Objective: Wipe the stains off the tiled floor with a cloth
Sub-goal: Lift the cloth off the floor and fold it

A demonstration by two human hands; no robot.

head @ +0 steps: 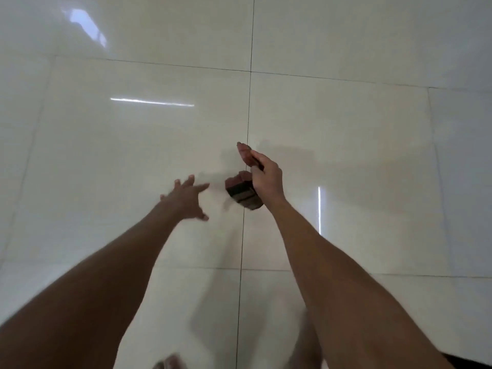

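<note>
— Where is the cloth (243, 189)?
— It is in my right hand (267, 179), near the middle of the frame. My fingers are closed around it, and its reddish folds hang out above and below my grip, over the floor (346, 155).
— And the other hand?
— My left hand (187, 199) is left of the cloth, apart from it, fingers spread and holding nothing.
— Do you see stains?
— I cannot tell; the tiles look glossy and pale.

Indoors, kind of room impossible to tell: only a glossy floor (346, 155) of large cream tiles with thin dark grout lines (247, 115), mirroring strip lights (151, 102) and a bright window-like patch (87, 26).
</note>
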